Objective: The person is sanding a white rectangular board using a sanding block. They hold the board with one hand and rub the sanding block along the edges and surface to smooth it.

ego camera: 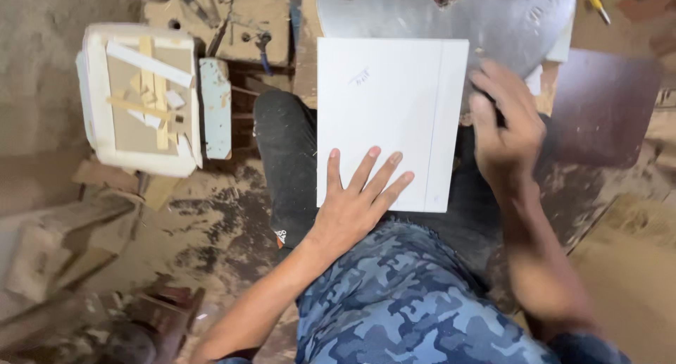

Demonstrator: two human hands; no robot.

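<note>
Nearest the camera, a lap in blue camouflage fabric (408,300) fills the lower middle, and both forearms rise from it. The left hand (355,205) lies flat, palm down, on the near left corner of a white rectangular board (384,110), its fingers (366,167) spread apart and pointing up and to the right across the surface, pressing rather than gripping. The board rests across the person's dark-trousered legs and reaches away to a round metal disc (507,19) on the bench beyond; a thin pencil line runs down it near its right edge. The right hand (503,128) sits at that right edge, beside the line, blurred by motion; its fingers seem curled, perhaps around something dark, but I cannot tell whether they clasp anything. To the right lies a dark brown panel (605,110), partly hidden behind that hand. Far left, on the dusty floor, a white tray (95,132) holds wood offcuts. The disc's top is cut off by the frame.
</note>
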